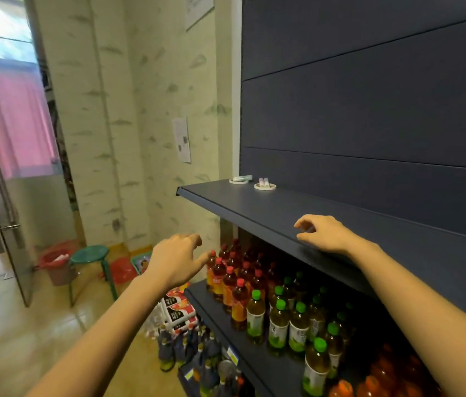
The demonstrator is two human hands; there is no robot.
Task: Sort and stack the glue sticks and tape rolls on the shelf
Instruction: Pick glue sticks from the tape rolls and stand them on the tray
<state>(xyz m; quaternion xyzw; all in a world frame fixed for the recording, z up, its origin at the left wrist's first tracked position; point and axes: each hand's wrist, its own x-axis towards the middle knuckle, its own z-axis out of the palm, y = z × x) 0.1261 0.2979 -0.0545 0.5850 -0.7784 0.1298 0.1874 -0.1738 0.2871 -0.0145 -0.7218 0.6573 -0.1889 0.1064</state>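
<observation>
Left tape roll (238,181): lies flat near my shelf's far left corner, close to the back panel.
Glue stick on left roll (243,177): lies on its side across the top of that roll, pointing right.
Right tape roll (265,187): lies flat just beside the first roll, to its right and slightly nearer to me, not touching it.
Pair of glue sticks (263,182): two pale sticks side by side in the middle of the right roll; whether they stand or lie I cannot tell.
Shelf (326,209): dark blue metal, its board bare between the rolls and my right hand.
My right hand (323,233): over the shelf's front lip, well apart from both rolls, which sit beyond it and to its left; fingers loosely curled, holding nothing. Whether my fingertips touch the lip I cannot tell.
My left hand (178,259): in the air off the shelf's left end and below its level, the rolls up and to its right; fingers loosely curled, holding nothing.
Red-capped bottles (234,279): crowd the lower shelf under my left hand.
Green-capped bottles (280,319): stand just beside the red-capped ones, nearer to me.
Green stool (90,253): on the floor to the left, beside a red bucket (57,265).
</observation>
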